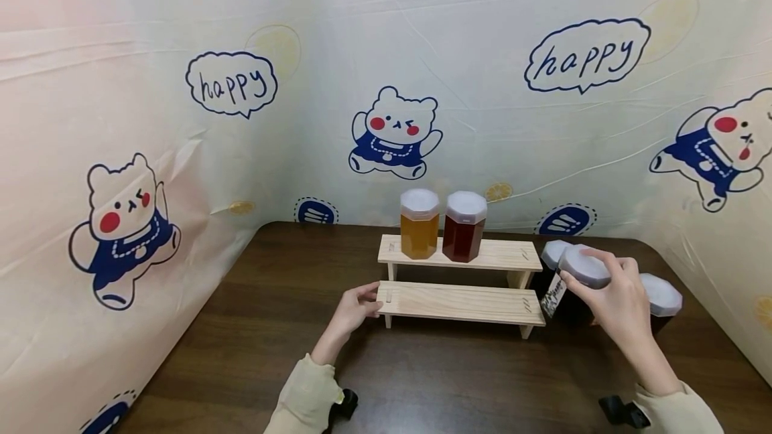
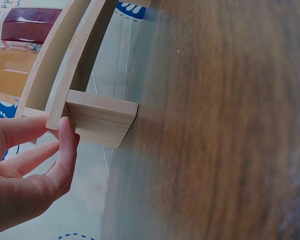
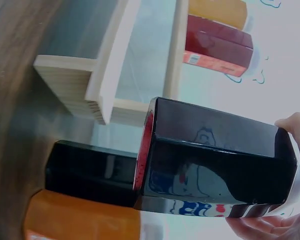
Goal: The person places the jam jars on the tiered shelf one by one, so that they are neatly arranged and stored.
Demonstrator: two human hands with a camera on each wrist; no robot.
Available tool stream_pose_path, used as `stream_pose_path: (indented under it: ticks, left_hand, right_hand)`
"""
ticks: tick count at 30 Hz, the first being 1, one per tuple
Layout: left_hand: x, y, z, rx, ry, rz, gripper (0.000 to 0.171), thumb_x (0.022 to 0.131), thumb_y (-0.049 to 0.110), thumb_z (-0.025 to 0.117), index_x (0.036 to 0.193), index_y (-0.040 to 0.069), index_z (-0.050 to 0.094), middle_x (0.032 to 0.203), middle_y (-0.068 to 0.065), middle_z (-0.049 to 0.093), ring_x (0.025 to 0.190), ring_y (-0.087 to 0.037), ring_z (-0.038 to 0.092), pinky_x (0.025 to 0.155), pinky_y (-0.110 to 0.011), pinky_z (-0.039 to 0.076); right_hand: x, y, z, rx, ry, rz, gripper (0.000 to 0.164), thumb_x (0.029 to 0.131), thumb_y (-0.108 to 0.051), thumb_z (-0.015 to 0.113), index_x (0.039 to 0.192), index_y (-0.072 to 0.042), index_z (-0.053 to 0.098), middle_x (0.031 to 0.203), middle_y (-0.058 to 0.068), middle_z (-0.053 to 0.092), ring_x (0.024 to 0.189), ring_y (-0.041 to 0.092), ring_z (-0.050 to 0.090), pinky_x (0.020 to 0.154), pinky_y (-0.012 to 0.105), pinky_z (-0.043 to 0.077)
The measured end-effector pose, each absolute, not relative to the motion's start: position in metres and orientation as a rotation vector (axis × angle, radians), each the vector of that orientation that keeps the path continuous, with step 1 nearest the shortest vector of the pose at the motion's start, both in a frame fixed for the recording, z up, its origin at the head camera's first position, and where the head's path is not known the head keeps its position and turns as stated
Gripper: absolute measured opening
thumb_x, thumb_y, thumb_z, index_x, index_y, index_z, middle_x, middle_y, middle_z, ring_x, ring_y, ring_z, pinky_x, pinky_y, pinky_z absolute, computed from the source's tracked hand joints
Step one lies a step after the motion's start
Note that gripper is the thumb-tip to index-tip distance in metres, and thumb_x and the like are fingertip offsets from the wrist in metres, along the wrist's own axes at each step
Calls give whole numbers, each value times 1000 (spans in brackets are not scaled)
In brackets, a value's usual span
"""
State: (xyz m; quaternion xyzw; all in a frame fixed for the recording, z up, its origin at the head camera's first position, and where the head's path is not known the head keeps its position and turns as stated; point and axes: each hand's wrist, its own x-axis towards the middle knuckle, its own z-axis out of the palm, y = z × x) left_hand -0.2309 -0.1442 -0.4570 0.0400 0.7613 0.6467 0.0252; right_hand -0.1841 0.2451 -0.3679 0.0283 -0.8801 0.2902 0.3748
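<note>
1. The held dark jar [image 3: 215, 155], just right of the wooden rack [image 1: 464, 303], could slip. The right hand [image 1: 624, 300] holds it near the lid with curled fingers [image 1: 606, 260], leaving most of the body without support; a smooth or loose lid would be the likeliest cause.

2. Its base could knock the second dark jar [image 3: 90, 172] or the orange jar [image 3: 85, 215], both right of the rack. They crowd close behind it in the right wrist view; whether they touch it I cannot tell. A sideways swing might tip one onto the table [image 1: 253, 327].

3. The jar could clip the rack's right end, since it is held near that edge; a leftward move made too low would cause it.

4. The rack itself could shift or tilt. The left hand [image 1: 356, 307] pinches the left end of its lower step, so a pull or lift there could pivot the light-looking frame.

5. Such a jolt could topple the amber jar [image 1: 419, 236] and the red jar [image 1: 463, 240], which stand side by side on the rack's upper step, apparently with nothing to stop them sliding.
</note>
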Motion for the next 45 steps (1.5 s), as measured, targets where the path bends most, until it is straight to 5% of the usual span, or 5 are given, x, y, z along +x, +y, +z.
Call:
stream_pose_path:
  ticks: [11,18,45]
  left_hand:
    - [-215,-140,-435,142,2361,1999,42,78,-13,52,118,-19,43,93,-31,51,61,-13,53,59,-27,53]
    - [-216,-140,-436,132,2377,1986,41,79,-13,52,118,-19,43,93,-30,51,61,-13,53,63,-40,54]
    - [-218,-140,-436,142,2352,2008,42,78,-13,52,118,-19,42,93,-30,52,60,-11,53,59,-27,54]
  right_hand:
    - [-208,242,-368,119,-2229,747,50,63,-19,77,108,-9,59,93,21,44,72,30,43,47,32,36]
    - [-201,219,-344,152,-2241,765,47,64,-13,76,107,-5,58,92,22,43,71,31,45,50,38,39]
    - [-242,194,-330,236,-2294,824,45,71,-23,72,109,-5,57,94,23,42,74,33,45,54,43,42]
